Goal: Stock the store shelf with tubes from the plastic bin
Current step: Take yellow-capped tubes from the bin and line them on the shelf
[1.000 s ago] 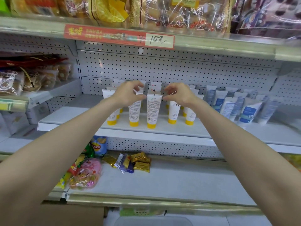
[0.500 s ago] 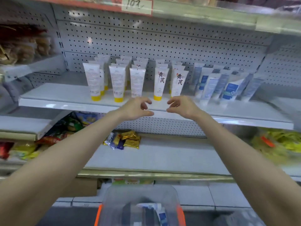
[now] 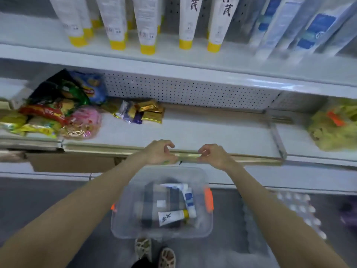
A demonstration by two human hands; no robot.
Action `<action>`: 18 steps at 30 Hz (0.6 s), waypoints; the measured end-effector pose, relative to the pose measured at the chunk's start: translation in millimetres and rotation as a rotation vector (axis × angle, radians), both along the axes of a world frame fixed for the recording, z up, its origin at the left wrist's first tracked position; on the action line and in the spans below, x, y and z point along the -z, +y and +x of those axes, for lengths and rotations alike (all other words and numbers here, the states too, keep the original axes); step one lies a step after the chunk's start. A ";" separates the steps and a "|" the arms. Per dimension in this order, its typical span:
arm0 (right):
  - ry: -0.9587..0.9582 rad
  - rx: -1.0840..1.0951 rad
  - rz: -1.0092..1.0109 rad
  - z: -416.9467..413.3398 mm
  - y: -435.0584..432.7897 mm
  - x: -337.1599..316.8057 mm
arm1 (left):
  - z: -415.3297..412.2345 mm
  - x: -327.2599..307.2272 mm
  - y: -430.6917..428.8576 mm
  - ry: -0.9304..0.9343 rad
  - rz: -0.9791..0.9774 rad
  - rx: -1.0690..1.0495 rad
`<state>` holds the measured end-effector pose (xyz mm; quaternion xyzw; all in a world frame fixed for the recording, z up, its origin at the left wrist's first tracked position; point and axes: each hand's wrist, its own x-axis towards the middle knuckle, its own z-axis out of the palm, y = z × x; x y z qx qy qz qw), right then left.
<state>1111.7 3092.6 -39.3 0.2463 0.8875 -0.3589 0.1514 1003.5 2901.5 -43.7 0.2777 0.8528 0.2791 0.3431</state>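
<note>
Shelf tubes point(image 3: 147, 26) cropped @ top; bin point(image 3: 124, 219) v. blurry.

Both hands have left the tops of the yellow-capped tubes point(image 3: 147, 26) on the shelf point(image 3: 193, 60) and come down. A second ago they were up at the tube tops. Now the left hand point(image 3: 158, 152) and right hand point(image 3: 214, 154) hang with fingers loosely curled, holding nothing, in front of the lower shelf's front edge point(image 3: 96, 149) and above the plastic bin point(image 3: 125, 219). The view has tipped down, so the bin, first out of sight and then half seen, shows whole, with a loose tube point(image 3: 171, 217) in it and sandals point(image 3: 143, 248) below.
</note>
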 end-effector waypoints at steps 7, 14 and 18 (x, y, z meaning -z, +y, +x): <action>-0.256 0.081 -0.097 37.3 -15.2 106.0 | 29.6 113.5 -15.6 -0.222 -0.168 -0.022; -0.434 0.038 -0.094 69.8 -37.6 184.5 | 63.2 212.5 -29.4 -0.407 -0.298 -0.026; -0.514 -0.025 -0.052 76.0 -43.8 220.3 | 74.4 261.1 -34.3 -0.428 -0.353 0.001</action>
